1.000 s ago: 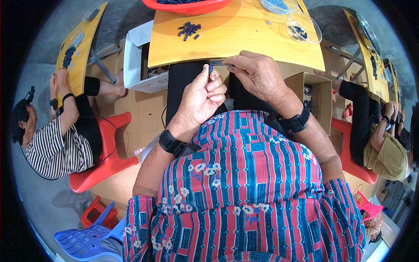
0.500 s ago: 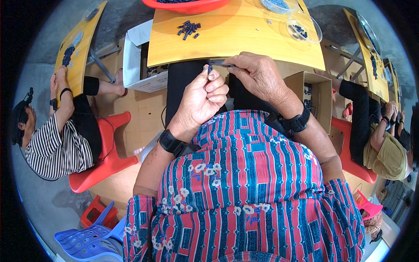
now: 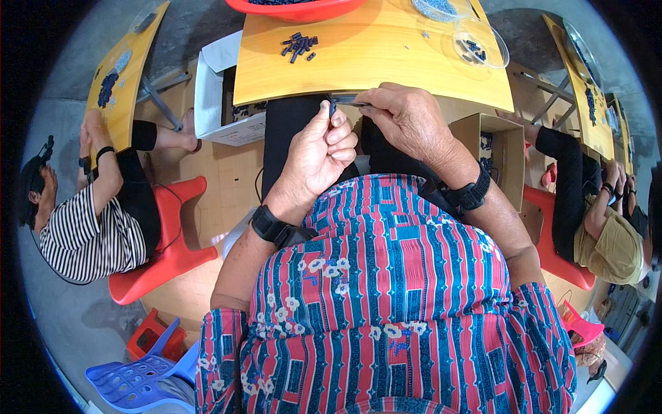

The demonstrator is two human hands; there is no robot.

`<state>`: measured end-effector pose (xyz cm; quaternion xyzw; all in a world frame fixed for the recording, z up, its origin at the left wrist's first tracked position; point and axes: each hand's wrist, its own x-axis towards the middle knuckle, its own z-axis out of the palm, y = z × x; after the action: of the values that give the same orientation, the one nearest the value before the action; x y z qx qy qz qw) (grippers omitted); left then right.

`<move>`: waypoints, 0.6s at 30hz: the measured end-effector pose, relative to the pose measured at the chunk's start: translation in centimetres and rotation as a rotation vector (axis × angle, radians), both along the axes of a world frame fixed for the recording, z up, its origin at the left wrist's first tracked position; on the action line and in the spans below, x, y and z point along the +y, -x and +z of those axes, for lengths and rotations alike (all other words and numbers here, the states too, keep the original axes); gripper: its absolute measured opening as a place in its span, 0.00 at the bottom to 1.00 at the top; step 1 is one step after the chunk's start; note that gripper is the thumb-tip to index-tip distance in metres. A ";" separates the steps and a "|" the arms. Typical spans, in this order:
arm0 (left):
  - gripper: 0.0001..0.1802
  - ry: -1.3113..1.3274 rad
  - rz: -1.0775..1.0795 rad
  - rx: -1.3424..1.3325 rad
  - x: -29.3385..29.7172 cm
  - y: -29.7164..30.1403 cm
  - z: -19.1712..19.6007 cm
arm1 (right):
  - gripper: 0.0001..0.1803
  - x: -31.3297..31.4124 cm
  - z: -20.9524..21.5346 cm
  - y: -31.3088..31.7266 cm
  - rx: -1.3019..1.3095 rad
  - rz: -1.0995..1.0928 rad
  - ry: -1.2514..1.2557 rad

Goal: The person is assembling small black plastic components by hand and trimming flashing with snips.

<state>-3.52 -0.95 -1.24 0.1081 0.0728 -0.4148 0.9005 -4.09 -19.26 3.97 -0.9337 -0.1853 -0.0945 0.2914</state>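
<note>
My left hand (image 3: 321, 149) is closed, thumb and forefinger pinching a small dark plastic piece (image 3: 332, 109) just off the table's front edge. My right hand (image 3: 408, 124) is closed around slim dark tweezers (image 3: 350, 103), whose tips point left to the piece. Whether the tips touch it is too small to tell. Beyond my hands, a loose heap of similar dark pieces (image 3: 299, 47) lies on the yellow table (image 3: 372, 58).
A red basin (image 3: 296, 10) of dark parts stands at the back. Clear dishes (image 3: 507, 52) sit at the right. Below are a white box (image 3: 210, 103) and a brown carton (image 3: 510, 148). People work at tables on both sides, one in a striped shirt (image 3: 96, 234).
My left hand has shifted very slightly and its fingers have moved a little around the dark piece. My right hand and the tweezers stay nearly in place.
</note>
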 end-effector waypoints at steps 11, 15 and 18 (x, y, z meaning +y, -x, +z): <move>0.20 -0.244 0.053 -0.123 -0.2 0.2 0.3 | 0.09 -0.1 -0.1 -0.1 0.010 -0.008 0.004; 0.20 -0.293 0.065 -0.132 -0.2 0.3 0.4 | 0.08 0.0 0.3 0.0 -0.021 -0.002 0.029; 0.20 -0.336 0.069 -0.152 -0.3 0.3 0.3 | 0.08 0.1 0.2 0.0 -0.076 0.018 0.050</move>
<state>-3.83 -1.20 -0.96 0.2855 0.0764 -0.3564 0.8864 -4.12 -19.18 4.18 -0.9347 -0.2070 -0.1227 0.2617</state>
